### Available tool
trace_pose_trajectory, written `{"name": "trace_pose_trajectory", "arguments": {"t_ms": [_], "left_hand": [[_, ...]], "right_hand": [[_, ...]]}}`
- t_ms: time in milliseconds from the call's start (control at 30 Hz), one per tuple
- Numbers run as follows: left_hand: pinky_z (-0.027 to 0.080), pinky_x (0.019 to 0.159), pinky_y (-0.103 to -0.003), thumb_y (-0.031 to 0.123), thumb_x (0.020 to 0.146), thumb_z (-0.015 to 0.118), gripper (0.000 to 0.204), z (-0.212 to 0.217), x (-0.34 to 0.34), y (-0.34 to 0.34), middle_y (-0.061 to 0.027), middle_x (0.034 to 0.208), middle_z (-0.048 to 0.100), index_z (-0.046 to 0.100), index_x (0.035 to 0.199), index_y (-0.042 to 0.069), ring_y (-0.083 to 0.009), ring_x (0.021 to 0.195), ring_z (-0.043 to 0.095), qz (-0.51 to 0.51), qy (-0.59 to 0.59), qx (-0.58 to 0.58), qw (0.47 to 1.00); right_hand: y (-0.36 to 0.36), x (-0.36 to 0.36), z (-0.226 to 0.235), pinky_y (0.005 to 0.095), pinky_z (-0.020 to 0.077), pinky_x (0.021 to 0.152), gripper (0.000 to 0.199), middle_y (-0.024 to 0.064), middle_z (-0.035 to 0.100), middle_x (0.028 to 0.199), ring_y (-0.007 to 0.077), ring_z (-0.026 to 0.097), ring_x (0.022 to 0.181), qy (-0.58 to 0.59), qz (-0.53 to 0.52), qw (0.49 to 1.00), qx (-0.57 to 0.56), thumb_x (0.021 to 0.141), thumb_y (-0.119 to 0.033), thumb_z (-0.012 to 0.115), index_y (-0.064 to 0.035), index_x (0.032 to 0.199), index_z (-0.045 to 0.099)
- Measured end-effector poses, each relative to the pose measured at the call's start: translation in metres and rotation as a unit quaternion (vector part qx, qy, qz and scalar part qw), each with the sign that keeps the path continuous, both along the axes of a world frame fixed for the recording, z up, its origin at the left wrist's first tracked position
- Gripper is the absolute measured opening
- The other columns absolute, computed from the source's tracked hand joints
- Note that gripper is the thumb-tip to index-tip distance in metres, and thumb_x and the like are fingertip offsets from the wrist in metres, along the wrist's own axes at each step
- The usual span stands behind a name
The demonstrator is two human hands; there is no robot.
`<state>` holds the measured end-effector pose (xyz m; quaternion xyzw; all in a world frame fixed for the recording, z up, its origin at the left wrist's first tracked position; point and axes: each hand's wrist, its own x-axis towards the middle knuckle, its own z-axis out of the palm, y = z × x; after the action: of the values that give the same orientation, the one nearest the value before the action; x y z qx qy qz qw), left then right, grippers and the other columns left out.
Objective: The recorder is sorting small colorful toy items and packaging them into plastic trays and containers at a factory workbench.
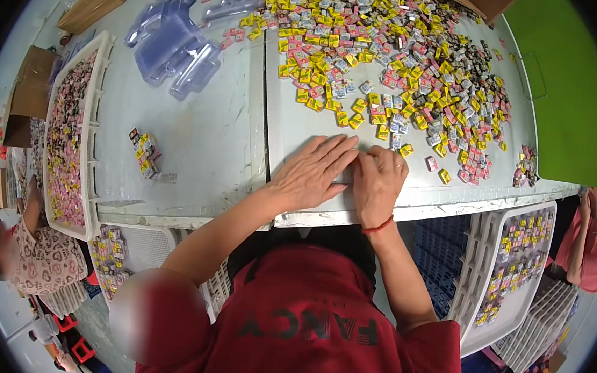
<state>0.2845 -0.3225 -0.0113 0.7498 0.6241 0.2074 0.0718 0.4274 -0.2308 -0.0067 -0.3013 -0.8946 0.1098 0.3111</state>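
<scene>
My left hand (317, 172) lies flat near the table's front edge, fingers stretched out and pointing up to the right. Beside it, almost touching, is my right hand (379, 182), its fingers curled down against the tabletop. Whatever those fingers may hold is hidden under them. Just beyond both hands spreads a wide heap of small box-shaped pieces (405, 83) in yellow, pink, white and black. One yellow piece (406, 150) lies right by my right fingertips. A packed group of such pieces (145, 153) sits apart on the left of the table.
Clear plastic blister trays (176, 44) are piled at the far left. A white basket (97, 135) of loose pieces stands at the left edge. Below the table at right, a white tray (472, 319) bears packed groups. A green panel (564, 102) borders the right. Other people work on both sides.
</scene>
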Motion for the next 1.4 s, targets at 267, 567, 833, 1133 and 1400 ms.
{"name": "trace_pose_trajectory", "arguments": {"t_ms": [267,567,833,1133,1400], "left_hand": [[0.03,0.107,-0.045,0.037,0.079,0.067,0.069,0.001,0.0,0.0,-0.0164,0.143,0.039,0.046,0.13,-0.004,-0.032,0.133,0.034,-0.017,0.047,-0.022,0.999],[0.029,0.107,-0.051,0.044,0.073,0.073,0.078,0.006,0.001,-0.003,-0.0165,0.144,0.039,0.046,0.13,-0.002,-0.0347,0.134,0.034,-0.016,-0.012,-0.007,1.0],[0.03,0.107,-0.051,0.045,0.074,0.074,0.08,0.009,-0.029,-0.019,-0.0174,0.142,0.041,0.044,0.134,0.001,-0.0371,0.13,0.039,0.087,-0.043,0.053,0.994],[0.03,0.106,-0.05,0.045,0.069,0.078,0.083,0.007,-0.034,-0.045,-0.0167,0.14,0.044,0.046,0.131,-0.001,-0.0369,0.131,0.039,0.131,-0.075,0.051,0.987],[0.03,0.105,-0.053,0.043,0.072,0.074,0.072,-0.008,0.032,-0.002,-0.0153,0.141,0.041,0.051,0.126,0.002,-0.0371,0.132,0.035,0.052,-0.017,0.041,0.998]], "right_hand": [[0.016,0.013,0.011,0.042,0.0395,0.082,0.019,0.0082,0.06,0.089,0.0273,0.055,0.086,-0.008,0.014,1.0,0.005,0.079,-0.011,0.067,-0.0063,0.098,0.066],[0.065,-0.036,0.006,0.0423,0.0398,0.082,0.017,0.0093,0.064,0.085,0.0294,0.057,0.088,-0.08,-0.059,0.994,0.034,0.08,-0.021,0.069,-0.0078,0.089,0.066],[0.079,-0.043,0.0,0.0432,0.0392,0.081,0.009,0.0081,0.065,0.076,0.0283,0.058,0.08,-0.162,-0.079,0.977,0.116,0.078,-0.016,0.068,-0.0098,0.082,0.062],[0.071,0.014,0.031,0.0378,0.0395,0.086,0.016,0.0029,0.067,0.087,0.0239,0.058,0.082,-0.04,0.115,0.993,-0.002,0.077,-0.008,0.07,-0.0095,0.092,0.064],[0.061,0.031,0.032,0.0366,0.0415,0.085,0.02,0.0026,0.067,0.093,0.023,0.058,0.084,-0.065,0.167,0.983,-0.026,0.072,-0.007,0.073,-0.0091,0.09,0.065]]}}
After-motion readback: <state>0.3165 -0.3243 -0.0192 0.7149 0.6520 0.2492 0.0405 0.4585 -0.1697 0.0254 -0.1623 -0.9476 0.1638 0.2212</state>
